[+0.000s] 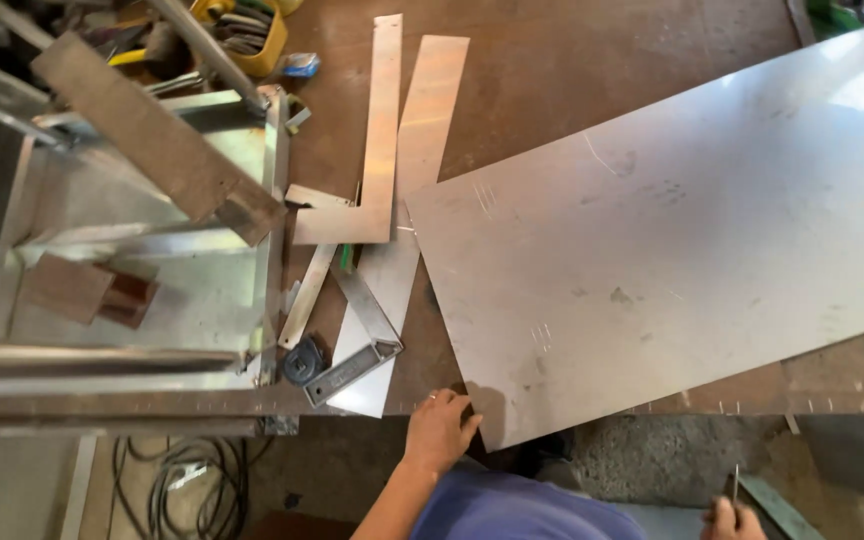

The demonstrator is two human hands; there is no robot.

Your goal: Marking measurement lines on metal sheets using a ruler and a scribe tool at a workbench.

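A large grey metal sheet (672, 240) lies tilted across the brown workbench, its near left corner hanging over the edge. My left hand (439, 428) rests at that corner, fingers curled against the sheet's edge. My right hand (729, 520) is low at the bottom right, off the bench, closed on a thin dark rod-like tool that points upward. Only part of that hand shows.
An L-shaped metal square (377, 150) and narrow metal strips (422, 130) lie left of the sheet. A small try square (352, 362) and a tape measure (302, 362) sit near the bench edge. A steel frame (152, 230) stands at left, with coiled black cable (187, 485) on the floor.
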